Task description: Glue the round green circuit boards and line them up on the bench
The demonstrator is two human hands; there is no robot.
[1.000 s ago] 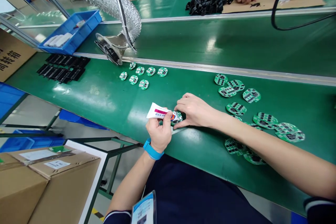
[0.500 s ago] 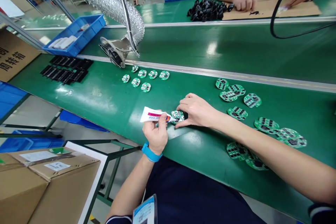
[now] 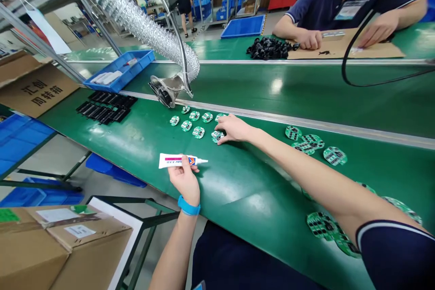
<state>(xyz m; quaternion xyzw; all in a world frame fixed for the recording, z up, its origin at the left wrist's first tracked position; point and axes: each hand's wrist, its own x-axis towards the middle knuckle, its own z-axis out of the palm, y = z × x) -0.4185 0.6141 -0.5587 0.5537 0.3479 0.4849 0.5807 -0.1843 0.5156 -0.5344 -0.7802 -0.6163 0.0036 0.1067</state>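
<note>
My left hand [image 3: 185, 181] is closed round a white glue tube [image 3: 171, 160] with a pink and orange label, its nozzle pointing right above the green mat. Farther forward, my right hand [image 3: 234, 128] has its thumb and fingers on a small round green circuit board [image 3: 217, 136] at the right end of two rows of like boards. Several of these boards, such as one circuit board [image 3: 198, 132] nearby, lie flat to the left. Part of one board is hidden behind my right fingers. Larger clusters of round boards [image 3: 314, 141] lie right of my right arm.
A metal fume duct [image 3: 170, 88] hangs over the back of the bench [image 3: 142, 145]. Black parts [image 3: 105, 108] lie in rows at left, near a blue tray [image 3: 136, 68]. Across the belt, a co-worker's hands [image 3: 311, 40] work on cardboard beside a black heap [image 3: 270, 48].
My right hand has carried a board forward and left to the end of the rows. My left hand has drawn the glue tube back from the board. The view has tilted up.
</note>
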